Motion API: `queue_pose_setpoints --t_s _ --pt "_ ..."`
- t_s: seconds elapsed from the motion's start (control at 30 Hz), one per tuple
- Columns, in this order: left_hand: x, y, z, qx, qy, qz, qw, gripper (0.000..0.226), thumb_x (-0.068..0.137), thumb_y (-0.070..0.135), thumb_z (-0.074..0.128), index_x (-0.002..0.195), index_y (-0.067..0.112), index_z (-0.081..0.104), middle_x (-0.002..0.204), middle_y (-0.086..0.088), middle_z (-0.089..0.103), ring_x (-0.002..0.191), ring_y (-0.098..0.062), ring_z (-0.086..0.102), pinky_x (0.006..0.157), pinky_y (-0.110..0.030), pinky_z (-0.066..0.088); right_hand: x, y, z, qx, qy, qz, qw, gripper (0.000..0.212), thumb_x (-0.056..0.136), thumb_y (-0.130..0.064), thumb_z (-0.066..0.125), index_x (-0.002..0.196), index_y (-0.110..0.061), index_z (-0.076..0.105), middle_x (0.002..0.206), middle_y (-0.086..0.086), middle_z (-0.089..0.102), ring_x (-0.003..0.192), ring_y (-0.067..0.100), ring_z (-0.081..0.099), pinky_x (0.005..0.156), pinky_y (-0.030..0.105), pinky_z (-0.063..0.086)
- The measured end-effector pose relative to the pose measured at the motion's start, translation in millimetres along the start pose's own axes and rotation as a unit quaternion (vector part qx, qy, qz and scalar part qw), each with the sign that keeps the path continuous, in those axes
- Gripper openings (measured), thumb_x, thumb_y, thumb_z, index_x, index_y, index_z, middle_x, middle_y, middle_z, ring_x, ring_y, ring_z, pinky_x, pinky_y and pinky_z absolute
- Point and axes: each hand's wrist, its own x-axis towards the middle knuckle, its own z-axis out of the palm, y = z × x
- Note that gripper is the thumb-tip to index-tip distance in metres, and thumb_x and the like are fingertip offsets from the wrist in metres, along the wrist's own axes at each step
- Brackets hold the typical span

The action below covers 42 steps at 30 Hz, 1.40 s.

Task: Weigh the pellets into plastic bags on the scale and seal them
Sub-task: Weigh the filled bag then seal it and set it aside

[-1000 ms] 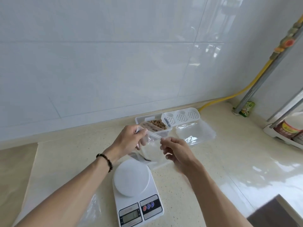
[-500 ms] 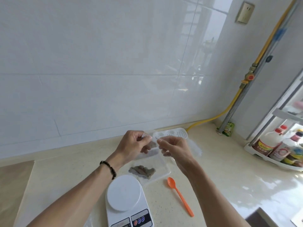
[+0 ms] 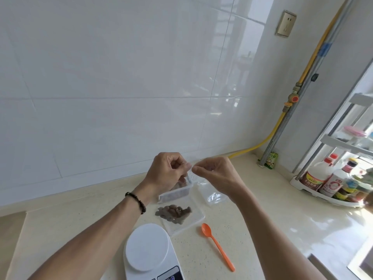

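Pale speckled surface (image 3: 252,229) against tiled wall, white scale (image 3: 149,249) at near edge, orange spoon (image 3: 217,245) beside it, clear tub of pellets (image 3: 177,194), empty plastic bags (image 3: 214,196), bottle rack (image 3: 314,191) at right.

Scale (image 3: 148,247) nearest; bag of pellets (image 3: 174,213) behind it, spoon (image 3: 217,245) right.

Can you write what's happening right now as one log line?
left hand + right hand: pinch bag top | pellet bag: on counter | scale: bare
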Motion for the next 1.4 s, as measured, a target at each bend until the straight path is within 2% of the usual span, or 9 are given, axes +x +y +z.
queue_pose_setpoints --t_s 0.2,0.4,0.6,0.8,1.03,1.13,1.2,1.27,1.4 --pt "11 -3 -1 -0.022 -0.029 -0.018 0.999 0.018 0.089 0.012 0.068 0.078 -0.002 0.066 0.068 -0.016 0.068 0.057 -0.025 0.066 0.061 -0.035 0.058 16 2 1 -0.117 0.004 -0.005 0.993 0.019 0.088 -0.026 0.072 0.075 -0.012 0.072 0.061 -0.003 0.060 0.053 0.005 0.046 0.050 0.017 0.037" --pt "24 -3 3 -0.046 0.008 -0.013 0.999 0.016 0.090 0.010 0.066 0.080 -0.001 0.064 0.066 -0.008 0.067 0.059 -0.021 0.067 0.061 -0.032 0.058 16 24 -24 0.062 0.005 0.042 0.997 0.009 0.091 -0.016 0.069 0.085 -0.009 0.072 0.066 -0.001 0.066 0.060 0.010 0.058 0.063 0.026 0.049" --pt "43 -1 23 -0.015 -0.068 -0.020 0.997 0.014 0.089 0.016 0.069 0.081 0.004 0.068 0.069 -0.006 0.068 0.062 -0.021 0.069 0.058 -0.027 0.055 24 36 -45 -0.074 0.068 0.049 0.994 0.018 0.091 -0.023 0.069 0.077 -0.013 0.073 0.063 -0.003 0.066 0.057 0.008 0.054 0.059 0.027 0.047" --pt "71 -7 70 0.024 -0.058 -0.006 0.998 0.013 0.091 0.011 0.066 0.080 0.004 0.069 0.060 0.001 0.062 0.053 -0.014 0.061 0.056 -0.028 0.055 26 77 -82 0.117 0.024 0.076 0.990 0.023 0.095 -0.020 0.064 0.090 0.001 0.072 0.072 0.004 0.068 0.065 0.014 0.057 0.067 0.026 0.048" --pt "118 -17 137 0.049 -0.094 -0.064 0.992 0.015 0.091 0.014 0.066 0.083 0.002 0.071 0.070 -0.008 0.069 0.063 -0.018 0.070 0.058 -0.022 0.054 58 144 -136 0.119 0.051 0.057 0.990 0.022 0.095 -0.011 0.063 0.081 0.002 0.073 0.065 0.007 0.065 0.057 0.009 0.054 0.059 0.018 0.046" --pt "139 -21 168 0.069 -0.129 -0.079 0.986 0.015 0.094 0.012 0.061 0.082 0.009 0.071 0.075 -0.006 0.072 0.069 -0.017 0.072 0.060 -0.020 0.053 71 179 -158 0.150 0.069 0.082 0.983 0.022 0.093 -0.013 0.065 0.078 0.001 0.072 0.066 0.006 0.067 0.058 0.010 0.058 0.064 0.024 0.048" --pt "150 -25 192 0.061 -0.127 -0.086 0.986 0.016 0.094 0.009 0.060 0.083 0.012 0.071 0.074 -0.004 0.071 0.067 -0.017 0.072 0.060 -0.019 0.053 75 200 -173 0.184 0.046 0.107 0.976 0.018 0.090 -0.019 0.069 0.085 -0.002 0.071 0.073 0.006 0.071 0.066 0.011 0.064 0.071 0.027 0.049" --pt "163 -30 215 0.040 -0.124 -0.095 0.987 0.015 0.094 0.009 0.060 0.086 0.012 0.072 0.073 -0.004 0.070 0.066 -0.018 0.071 0.060 -0.020 0.054 76 225 -186 0.186 -0.028 0.135 0.973 0.025 0.081 -0.026 0.074 0.098 -0.009 0.070 0.086 0.002 0.074 0.079 0.010 0.069 0.074 0.020 0.050" --pt "188 -47 256 -0.013 -0.099 -0.122 0.988 0.013 0.094 0.010 0.059 0.090 0.009 0.072 0.075 -0.006 0.071 0.068 -0.021 0.071 0.061 -0.023 0.055 74 288 -204 0.092 -0.099 0.193 0.972 0.034 0.078 0.000 0.068 0.112 0.004 0.063 0.095 0.008 0.069 0.087 0.020 0.065 0.075 0.017 0.051"
